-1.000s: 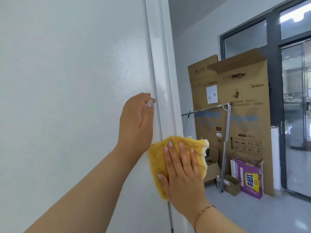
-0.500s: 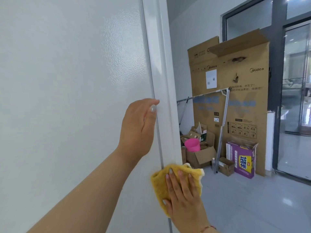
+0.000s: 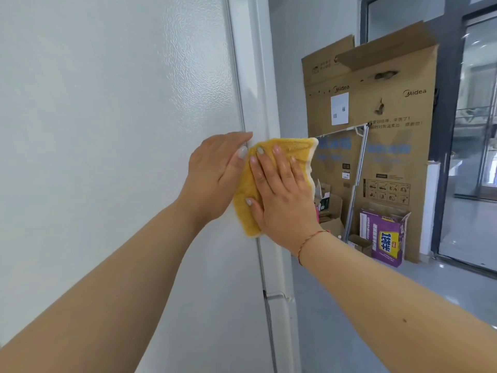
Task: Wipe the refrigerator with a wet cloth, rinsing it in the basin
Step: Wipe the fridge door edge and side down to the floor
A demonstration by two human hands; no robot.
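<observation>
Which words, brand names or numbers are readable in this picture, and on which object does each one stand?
"Midea": left panel of the tall cardboard box.
"Midea": right panel of the same box, near its edge.
Chinese line under the right "Midea": too blurred to read.
White sticker and small black labels: too small.
Purple box: large yellow-panel characters, not legible.

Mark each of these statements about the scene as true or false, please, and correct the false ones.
1. The right hand presses a yellow cloth flat against the refrigerator. True.
2. The left hand holds a spray bottle. False: it rests on the refrigerator door beside the cloth and holds nothing.
3. A tall cardboard box stands behind, against the wall. True.
4. The cloth is blue. False: it is yellow with a pale edge.
5. A red string bracelet is on the left wrist. False: it is on the right wrist.
</observation>
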